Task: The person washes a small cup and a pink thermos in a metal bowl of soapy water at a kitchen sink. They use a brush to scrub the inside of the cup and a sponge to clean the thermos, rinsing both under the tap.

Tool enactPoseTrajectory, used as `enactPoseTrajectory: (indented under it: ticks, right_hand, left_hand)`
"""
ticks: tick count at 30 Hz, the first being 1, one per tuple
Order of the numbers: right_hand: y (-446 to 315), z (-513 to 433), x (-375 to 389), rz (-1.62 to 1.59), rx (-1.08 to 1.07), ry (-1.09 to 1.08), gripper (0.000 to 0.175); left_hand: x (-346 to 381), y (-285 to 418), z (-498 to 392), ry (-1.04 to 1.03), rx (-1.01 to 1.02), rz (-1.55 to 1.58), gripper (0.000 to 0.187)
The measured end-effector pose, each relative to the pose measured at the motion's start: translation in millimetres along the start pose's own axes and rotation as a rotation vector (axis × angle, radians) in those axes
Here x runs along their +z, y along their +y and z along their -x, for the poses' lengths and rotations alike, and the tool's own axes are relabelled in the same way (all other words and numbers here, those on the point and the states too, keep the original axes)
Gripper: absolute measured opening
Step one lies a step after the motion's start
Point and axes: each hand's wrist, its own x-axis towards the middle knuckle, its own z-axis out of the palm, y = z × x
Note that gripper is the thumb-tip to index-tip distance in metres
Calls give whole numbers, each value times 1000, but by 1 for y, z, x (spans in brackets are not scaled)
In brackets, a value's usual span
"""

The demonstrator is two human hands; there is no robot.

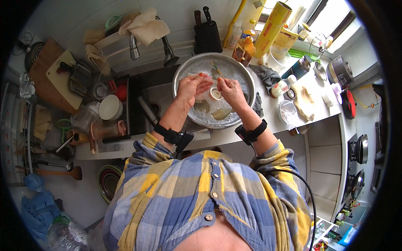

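Note:
A large metal basin [177, 73] of cloudy, foamy water stands at the counter's edge by the sink. Over its left half, my left hand [191, 89] holds a translucent plastic piece [205, 78], whose exact kind is unclear. My right hand [232, 91] faces it, thumb and forefinger pinched together at a thin yellowish stick [218, 69] with a greenish end. Between my hands, lower in the basin, a small white round lid or cup [215, 93] shows in the suds. Other pale pieces sit partly under the foam.
Left of the basin lie a dark sink [150, 91] with a faucet [134, 50], then a white bowl [110, 107]. Behind stands a black knife block [208, 37]. Pump bottles [248, 47], a grey cloth [267, 75] and a clear plastic bowl [287, 113] are to the right.

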Motion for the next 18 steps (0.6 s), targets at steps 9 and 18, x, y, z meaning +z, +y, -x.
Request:
enactPoseTrajectory:
  ticks: [9,18]
  right_hand:
    - [3,8,6,347,-352,13,16]
    - [5,3,8,191,-38,-125,24]
  left_hand:
    - [0,-14,0,47,11,0,20]
    - [-3,-16,1,4,-24,71,18]
